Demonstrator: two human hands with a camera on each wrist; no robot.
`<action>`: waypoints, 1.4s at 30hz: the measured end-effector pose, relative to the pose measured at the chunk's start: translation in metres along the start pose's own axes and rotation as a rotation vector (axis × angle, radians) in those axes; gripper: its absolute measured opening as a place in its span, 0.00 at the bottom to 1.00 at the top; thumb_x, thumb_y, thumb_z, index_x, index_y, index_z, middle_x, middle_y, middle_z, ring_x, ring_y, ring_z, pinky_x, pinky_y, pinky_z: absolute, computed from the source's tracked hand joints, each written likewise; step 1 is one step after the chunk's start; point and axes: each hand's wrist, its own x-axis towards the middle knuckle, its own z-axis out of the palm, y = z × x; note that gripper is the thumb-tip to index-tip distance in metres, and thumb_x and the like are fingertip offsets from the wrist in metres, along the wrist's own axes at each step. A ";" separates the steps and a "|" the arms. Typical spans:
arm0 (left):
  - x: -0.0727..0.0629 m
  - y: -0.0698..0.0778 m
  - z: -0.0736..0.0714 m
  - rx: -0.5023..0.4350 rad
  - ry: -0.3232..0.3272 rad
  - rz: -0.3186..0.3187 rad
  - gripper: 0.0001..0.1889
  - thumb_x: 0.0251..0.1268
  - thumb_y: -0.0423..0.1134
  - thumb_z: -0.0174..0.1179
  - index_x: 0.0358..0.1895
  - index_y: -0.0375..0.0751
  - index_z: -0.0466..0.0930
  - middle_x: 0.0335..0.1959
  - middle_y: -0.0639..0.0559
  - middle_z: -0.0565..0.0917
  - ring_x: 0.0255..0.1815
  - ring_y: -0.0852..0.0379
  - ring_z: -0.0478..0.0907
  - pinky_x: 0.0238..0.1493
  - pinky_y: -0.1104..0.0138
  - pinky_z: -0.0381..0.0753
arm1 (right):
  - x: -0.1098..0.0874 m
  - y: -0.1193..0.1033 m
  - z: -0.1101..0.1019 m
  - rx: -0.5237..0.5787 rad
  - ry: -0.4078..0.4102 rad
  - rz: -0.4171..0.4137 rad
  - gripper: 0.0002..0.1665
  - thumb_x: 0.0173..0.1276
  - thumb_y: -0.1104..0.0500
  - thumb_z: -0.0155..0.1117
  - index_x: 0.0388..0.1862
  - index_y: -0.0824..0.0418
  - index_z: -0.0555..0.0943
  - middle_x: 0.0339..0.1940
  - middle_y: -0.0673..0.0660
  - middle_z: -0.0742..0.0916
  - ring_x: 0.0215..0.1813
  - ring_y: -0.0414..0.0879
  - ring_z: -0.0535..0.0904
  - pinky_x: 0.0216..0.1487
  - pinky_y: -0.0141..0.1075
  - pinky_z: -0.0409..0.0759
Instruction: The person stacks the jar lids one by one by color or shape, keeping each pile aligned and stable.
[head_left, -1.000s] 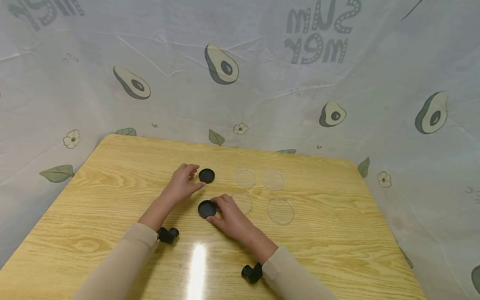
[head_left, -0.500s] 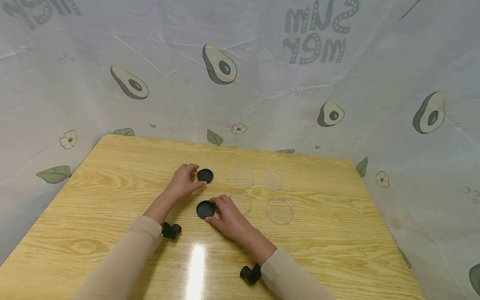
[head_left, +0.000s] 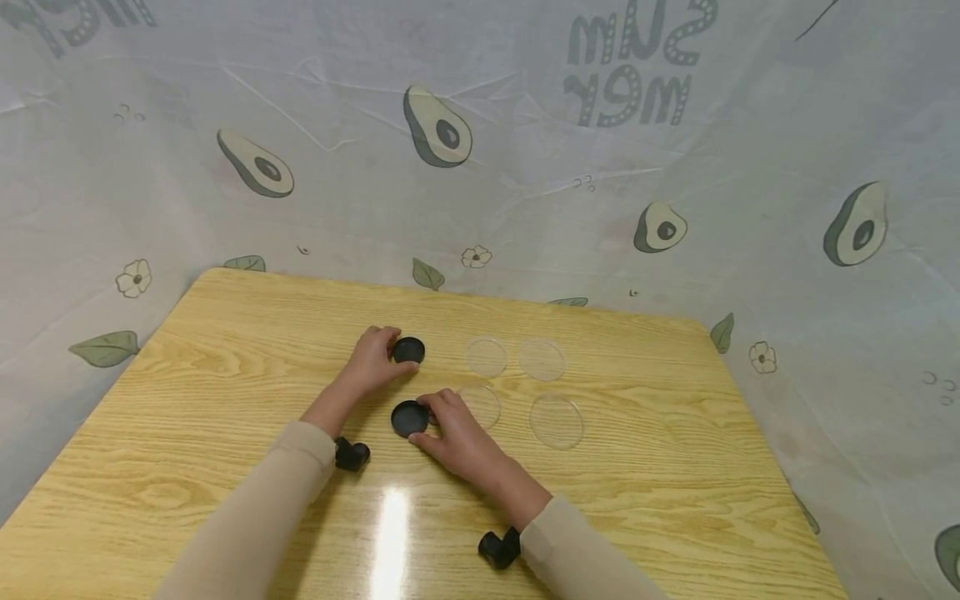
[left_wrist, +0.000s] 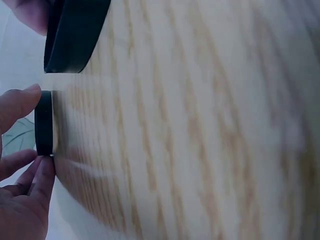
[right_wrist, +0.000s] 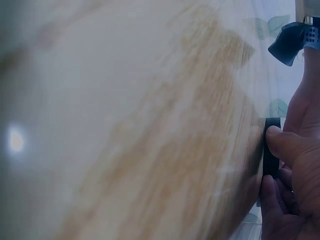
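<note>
Two shallow black round lids with raised rims sit on the table, one behind the other. At the far lid (head_left: pixel 409 349), my left hand (head_left: pixel 370 363) has thumb and fingertips on opposite edges, pinching it. The left wrist view shows that same lid (left_wrist: pixel 44 122) standing between thumb and fingers. My right hand (head_left: pixel 467 437) pinches the near lid (head_left: pixel 408 419) from its right side. In the right wrist view its thumb lies on one edge of the lid (right_wrist: pixel 271 157) and the fingers on the other. Both lids appear to rest on the wood.
Several thin clear discs lie right of the lids: a back one (head_left: pixel 486 357), another (head_left: pixel 542 360) beside it, a front disc (head_left: pixel 557 421), and one (head_left: pixel 483 407) partly behind my right hand. The wooden table (head_left: pixel 660 467) ends at a printed cloth (head_left: pixel 525 183). A black wrist camera (head_left: pixel 351 455) hangs under the left cuff.
My left hand has moved slightly right and closed its fingers onto the far lid's edges. The right hand keeps its grip on the near lid. The head view has shifted slightly.
</note>
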 end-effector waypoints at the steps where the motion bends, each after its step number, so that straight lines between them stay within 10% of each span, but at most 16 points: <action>1: 0.001 0.000 0.000 0.012 0.003 0.003 0.37 0.67 0.40 0.72 0.72 0.21 0.68 0.62 0.24 0.74 0.58 0.33 0.76 0.62 0.44 0.78 | 0.000 0.000 0.000 -0.001 0.000 0.000 0.30 0.75 0.54 0.70 0.70 0.64 0.76 0.60 0.60 0.80 0.55 0.47 0.75 0.58 0.38 0.78; 42: 0.006 0.000 -0.001 0.123 -0.017 -0.004 0.32 0.67 0.40 0.72 0.68 0.24 0.75 0.59 0.27 0.78 0.58 0.35 0.78 0.63 0.45 0.79 | 0.001 0.000 0.002 0.029 0.016 0.019 0.30 0.74 0.55 0.71 0.70 0.64 0.76 0.59 0.60 0.81 0.54 0.46 0.76 0.59 0.37 0.80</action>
